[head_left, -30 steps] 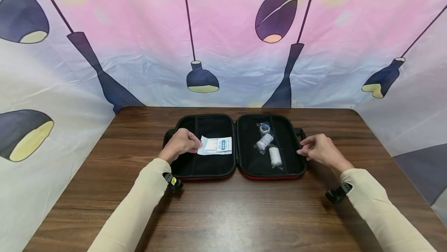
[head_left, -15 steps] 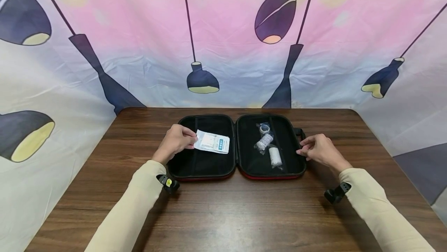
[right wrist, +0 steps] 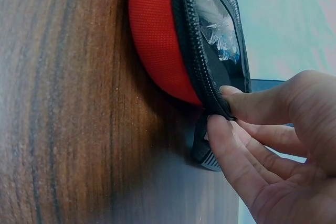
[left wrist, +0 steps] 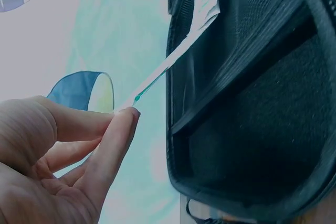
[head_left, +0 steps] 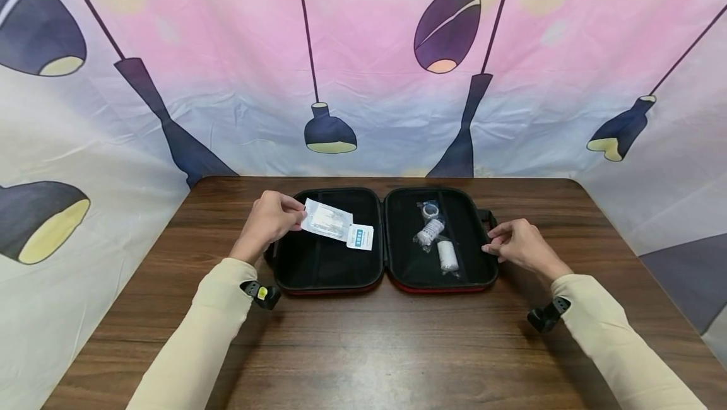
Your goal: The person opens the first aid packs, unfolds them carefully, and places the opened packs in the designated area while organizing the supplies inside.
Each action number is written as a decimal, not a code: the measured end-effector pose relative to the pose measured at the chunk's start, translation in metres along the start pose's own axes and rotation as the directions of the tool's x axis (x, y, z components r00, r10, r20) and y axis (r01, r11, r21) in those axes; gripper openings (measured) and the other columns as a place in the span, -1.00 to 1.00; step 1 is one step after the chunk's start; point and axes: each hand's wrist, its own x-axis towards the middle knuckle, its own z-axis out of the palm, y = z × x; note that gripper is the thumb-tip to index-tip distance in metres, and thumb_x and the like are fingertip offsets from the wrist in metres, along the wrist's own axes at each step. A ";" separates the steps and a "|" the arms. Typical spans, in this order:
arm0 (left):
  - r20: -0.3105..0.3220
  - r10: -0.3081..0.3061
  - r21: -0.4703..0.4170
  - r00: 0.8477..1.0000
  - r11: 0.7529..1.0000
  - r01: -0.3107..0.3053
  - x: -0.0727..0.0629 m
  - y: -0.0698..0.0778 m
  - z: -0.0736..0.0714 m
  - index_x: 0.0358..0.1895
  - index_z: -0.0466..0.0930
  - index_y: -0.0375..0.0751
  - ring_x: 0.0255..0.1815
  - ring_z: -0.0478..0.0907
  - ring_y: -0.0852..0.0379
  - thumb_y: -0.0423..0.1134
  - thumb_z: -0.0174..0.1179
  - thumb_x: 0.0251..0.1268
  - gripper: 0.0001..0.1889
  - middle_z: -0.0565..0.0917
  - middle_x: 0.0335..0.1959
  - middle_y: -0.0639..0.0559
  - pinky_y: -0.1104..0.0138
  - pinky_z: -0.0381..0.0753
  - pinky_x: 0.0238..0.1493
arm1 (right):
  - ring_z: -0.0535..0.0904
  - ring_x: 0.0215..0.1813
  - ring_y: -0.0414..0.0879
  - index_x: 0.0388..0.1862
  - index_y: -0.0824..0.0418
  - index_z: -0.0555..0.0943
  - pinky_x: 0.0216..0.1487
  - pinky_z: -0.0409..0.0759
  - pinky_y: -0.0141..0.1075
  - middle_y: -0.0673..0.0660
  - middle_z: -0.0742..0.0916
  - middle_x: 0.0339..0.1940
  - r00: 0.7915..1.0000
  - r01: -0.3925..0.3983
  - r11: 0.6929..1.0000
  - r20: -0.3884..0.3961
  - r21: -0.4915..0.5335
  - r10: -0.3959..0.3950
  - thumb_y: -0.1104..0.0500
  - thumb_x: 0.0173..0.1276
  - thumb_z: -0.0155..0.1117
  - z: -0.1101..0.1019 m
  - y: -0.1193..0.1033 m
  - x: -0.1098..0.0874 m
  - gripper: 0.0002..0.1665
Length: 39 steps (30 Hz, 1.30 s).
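A zippered case [head_left: 335,274] lies unfolded on the table, black inside and red outside. Above its left half, my left hand [head_left: 269,221] pinches one end of a flat white packet [head_left: 327,219] between thumb and fingers. The packet is tilted, seen nearly edge-on in the left wrist view. A smaller white packet [head_left: 360,237] with a blue label is at its lower right end; whether they touch, I cannot tell. At the case's right rim, my right hand [right wrist: 273,140] pinches the zipper edge [right wrist: 202,72] between thumb and index finger.
The right half holds two white rolls, an upper roll [head_left: 430,231] and a lower roll [head_left: 447,255], plus a small ring-shaped roll [head_left: 430,210], all in clear wrap. A black strap [head_left: 487,216] sticks out at the right. The wooden table [head_left: 375,347] meets a patterned cloth backdrop [head_left: 363,82].
My left hand has moved left and up with the white packet, drawing it away from the smaller labelled packet, which now shows separately. My right hand has stayed at the rim.
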 end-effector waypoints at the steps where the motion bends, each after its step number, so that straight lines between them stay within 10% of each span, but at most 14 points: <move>1: -0.003 0.001 0.003 1.000 1.000 0.000 0.000 -0.001 -0.002 0.04 0.71 -0.37 -0.20 0.77 -0.07 -0.32 0.25 0.43 -0.76 0.75 -0.12 -0.23 0.11 0.73 -0.06 | 0.73 -0.40 -0.01 -0.01 0.60 0.61 -0.35 0.75 -0.19 0.23 0.71 -0.37 1.000 -0.001 1.000 0.000 0.000 0.001 0.34 0.32 0.39 0.000 0.000 0.000 -0.64; 39: -0.194 -0.072 -0.013 0.978 0.997 0.070 0.016 -0.054 -0.044 0.02 0.69 -0.46 -0.15 0.77 -0.10 -0.36 0.21 0.36 -0.73 0.67 0.01 -0.42 0.45 0.66 -0.39 | 0.74 -0.33 0.03 -0.01 0.60 0.62 -0.34 0.75 -0.16 0.24 0.73 -0.36 1.000 0.009 1.000 -0.013 0.009 -0.009 0.42 0.31 0.30 0.002 0.002 0.000 -0.69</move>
